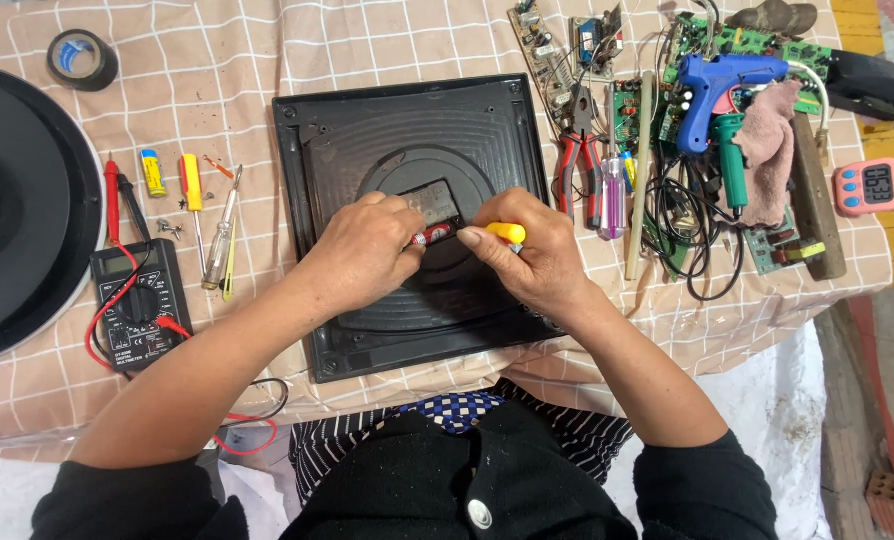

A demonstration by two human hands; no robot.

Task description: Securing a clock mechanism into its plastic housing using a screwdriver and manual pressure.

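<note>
My right hand (pixel 539 258) closes around a yellow-handled screwdriver (pixel 505 233), its shaft running left to a small red-and-silver part (pixel 433 236) pinched in my left hand's (pixel 365 252) fingertips. Both meet over the centre of the black square housing (pixel 307 190) on the checked cloth (pixel 227 60).

Black square appliance base (pixel 317 250) lies flat on checked cloth, underside up, concentric ridges around round central recess. Small red-and-silver cylindrical part (pixel 431 236) lies at recess middle, below small rectangular opening. Yellow-handled screwdriver (pixel 508 233) lies near horizontal, tip toward red part, handle end showing
</note>
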